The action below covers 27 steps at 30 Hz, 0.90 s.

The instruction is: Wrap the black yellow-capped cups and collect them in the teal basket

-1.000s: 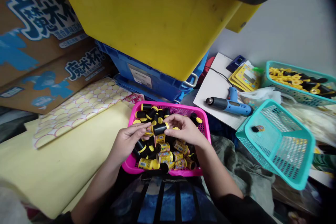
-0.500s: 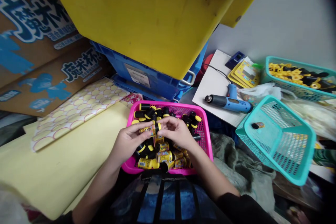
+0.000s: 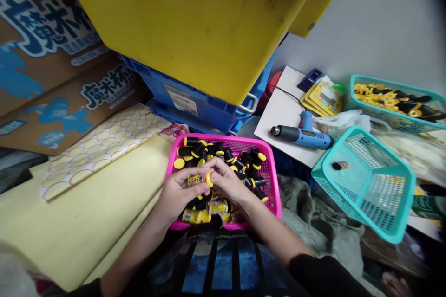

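Above the pink basket (image 3: 278,185), my left hand (image 3: 177,195) grips a small yellow bottle (image 3: 197,179) with a printed label, lying sideways between thumb and fingers. My right hand (image 3: 228,183) pinches the bottle's right end, where a yellow rim shows. The fingers of both hands hide part of it. Inside the basket, black cylinders with yellow ends (image 3: 198,149) lie towards the back. Labelled yellow bottles (image 3: 196,216) are heaped at the front, partly below my hands.
A heat gun (image 3: 302,136) rests on a white board (image 3: 278,118) to the right. Past it stand a tilted turquoise basket (image 3: 327,190) with one small bottle (image 3: 340,165) and another basket (image 3: 393,121) of yellow and black parts. Stacked yellow (image 3: 188,28) and blue crates (image 3: 209,111) block the front.
The bottle's right end, which showed a black part and yellow band, now shows only a yellow rim. My right hand has shifted slightly down and left against it.
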### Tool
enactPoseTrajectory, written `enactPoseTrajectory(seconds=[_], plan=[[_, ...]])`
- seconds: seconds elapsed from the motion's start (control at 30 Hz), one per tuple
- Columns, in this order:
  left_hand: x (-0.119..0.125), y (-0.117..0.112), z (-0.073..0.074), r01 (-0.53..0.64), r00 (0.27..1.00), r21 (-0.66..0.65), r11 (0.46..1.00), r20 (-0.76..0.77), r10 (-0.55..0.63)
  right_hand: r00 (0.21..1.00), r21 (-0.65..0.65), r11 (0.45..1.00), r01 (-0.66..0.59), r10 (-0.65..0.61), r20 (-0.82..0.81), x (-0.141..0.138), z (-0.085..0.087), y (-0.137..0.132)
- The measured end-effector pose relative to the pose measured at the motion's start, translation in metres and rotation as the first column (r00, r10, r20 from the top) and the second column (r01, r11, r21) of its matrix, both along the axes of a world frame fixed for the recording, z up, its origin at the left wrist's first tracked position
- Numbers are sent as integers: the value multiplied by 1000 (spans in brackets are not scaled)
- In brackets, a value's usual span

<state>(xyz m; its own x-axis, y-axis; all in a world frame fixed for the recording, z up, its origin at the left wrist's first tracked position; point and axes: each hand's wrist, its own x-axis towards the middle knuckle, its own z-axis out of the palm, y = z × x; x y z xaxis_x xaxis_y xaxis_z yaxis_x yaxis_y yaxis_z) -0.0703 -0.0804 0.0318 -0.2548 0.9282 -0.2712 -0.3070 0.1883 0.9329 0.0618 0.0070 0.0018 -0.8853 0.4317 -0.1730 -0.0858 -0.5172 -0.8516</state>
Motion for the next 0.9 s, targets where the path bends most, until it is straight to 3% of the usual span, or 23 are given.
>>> enactPoseTrajectory(seconds=[0.17,0.3,0.37,0.47,0.53,0.6,0.67,0.83,0.9], plan=[[7,-4,-5,32,999,16,999,-19,-32,997,129,991,-35,26,68,9,8,-1],[10,-11,-5,61,959,54,997,-279,-44,983,349,931,-106,45,178,25,12,10],[7,-18,-7,207,845,85,975,-518,-134,956,483,871,-90,-61,289,33,11,24],[-3,-27,-11,414,563,102,904,-809,-167,822,697,716,-36,-376,429,39,9,45],[-10,-29,-13,438,481,119,891,-868,-121,790,751,635,-181,-360,496,36,7,50],[-17,-27,-14,414,488,154,897,-869,-77,800,762,554,-336,-258,541,30,4,48],[-21,-22,-16,371,504,179,911,-863,-36,799,785,481,-392,-246,549,25,0,42],[-19,-6,-21,241,526,163,957,-851,12,822,845,361,-394,-272,500,24,-11,39],[-16,-4,-20,127,592,126,984,-806,27,885,931,226,-287,-310,348,28,-11,41]])
